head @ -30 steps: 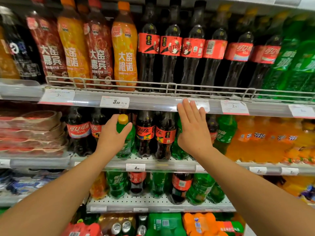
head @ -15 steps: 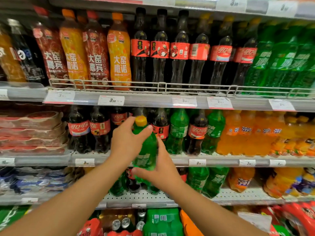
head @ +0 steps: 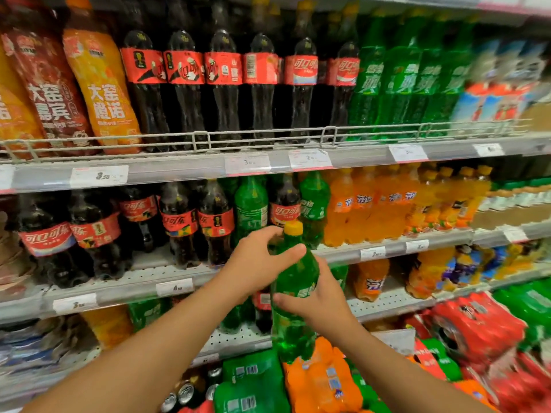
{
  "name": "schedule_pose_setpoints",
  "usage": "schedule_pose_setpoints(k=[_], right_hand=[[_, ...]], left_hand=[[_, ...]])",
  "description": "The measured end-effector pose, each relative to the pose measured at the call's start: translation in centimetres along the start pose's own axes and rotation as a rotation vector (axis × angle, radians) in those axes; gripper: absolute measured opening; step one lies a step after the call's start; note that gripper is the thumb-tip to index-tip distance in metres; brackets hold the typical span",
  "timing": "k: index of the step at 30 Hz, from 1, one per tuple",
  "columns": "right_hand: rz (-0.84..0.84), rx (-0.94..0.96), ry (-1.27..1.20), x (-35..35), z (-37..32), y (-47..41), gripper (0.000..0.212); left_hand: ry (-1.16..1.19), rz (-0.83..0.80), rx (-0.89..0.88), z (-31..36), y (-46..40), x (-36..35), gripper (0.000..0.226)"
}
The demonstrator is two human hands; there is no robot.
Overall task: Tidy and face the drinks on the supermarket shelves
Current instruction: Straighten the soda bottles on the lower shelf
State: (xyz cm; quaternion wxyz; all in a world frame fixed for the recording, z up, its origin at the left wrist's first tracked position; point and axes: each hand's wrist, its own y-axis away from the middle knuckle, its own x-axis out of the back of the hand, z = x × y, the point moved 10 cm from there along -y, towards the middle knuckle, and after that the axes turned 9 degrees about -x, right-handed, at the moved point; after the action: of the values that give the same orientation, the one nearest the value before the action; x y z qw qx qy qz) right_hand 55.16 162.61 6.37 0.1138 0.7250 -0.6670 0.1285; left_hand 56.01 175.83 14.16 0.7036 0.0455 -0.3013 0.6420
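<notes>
A green soda bottle with a yellow cap is held upright in front of the shelves, off the shelf. My left hand grips its neck and shoulder from the left. My right hand wraps its middle from the right. Behind it on the middle shelf stand cola bottles, two green bottles with one cola bottle between them, then orange soda bottles further right.
The top shelf holds tall cola bottles, green bottles and orange and brown bottles behind a wire rail. Below are shrink-wrapped multipacks in orange, green and red. Price tags line the shelf edges.
The green bottle has come off the middle shelf and moved right and toward me. My right hand left the shelf edge and took the bottle's middle. The view shifted right.
</notes>
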Motion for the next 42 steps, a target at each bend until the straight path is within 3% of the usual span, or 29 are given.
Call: schedule_pose_setpoints(k=[7,13,17,20,23,27,30,35,42], right_hand=[[0.032,-0.049,0.042,5.0,3.0,-0.3,0.082],[0.024,-0.064,0.159,8.4,4.7,-2.4,0.109],[0.049,-0.041,0.155,10.4,5.1,-4.3,0.081],[0.053,-0.049,0.117,11.6,5.6,-5.6,0.075],[0.014,-0.068,0.101,11.9,6.3,-6.4,0.076],[0.005,-0.075,0.11,12.5,6.9,-6.7,0.079],[0.018,-0.073,0.095,13.2,6.8,-6.6,0.077],[-0.003,-0.056,0.09,14.1,6.9,-6.3,0.078],[0.016,-0.069,0.071,14.9,7.2,-6.1,0.084]], left_hand=[[-0.093,0.05,-0.057,1.4,-2.9,-5.6,0.021],[-0.127,-0.021,-0.069,1.7,-5.1,-10.0,0.044],[-0.015,-0.076,-0.023,0.9,-7.2,-11.4,0.032],[0.02,0.165,0.027,-0.9,-9.3,-7.3,0.032],[-0.272,0.421,0.048,-1.6,-10.8,-2.1,0.045],[-0.446,0.462,0.067,-1.9,-13.4,-0.6,0.068],[-0.359,0.485,0.138,-2.6,-15.6,-0.2,0.068],[0.033,0.537,0.209,-3.9,-17.2,-0.6,0.053],[0.059,0.582,0.163,-3.2,-16.3,-0.4,0.037]])
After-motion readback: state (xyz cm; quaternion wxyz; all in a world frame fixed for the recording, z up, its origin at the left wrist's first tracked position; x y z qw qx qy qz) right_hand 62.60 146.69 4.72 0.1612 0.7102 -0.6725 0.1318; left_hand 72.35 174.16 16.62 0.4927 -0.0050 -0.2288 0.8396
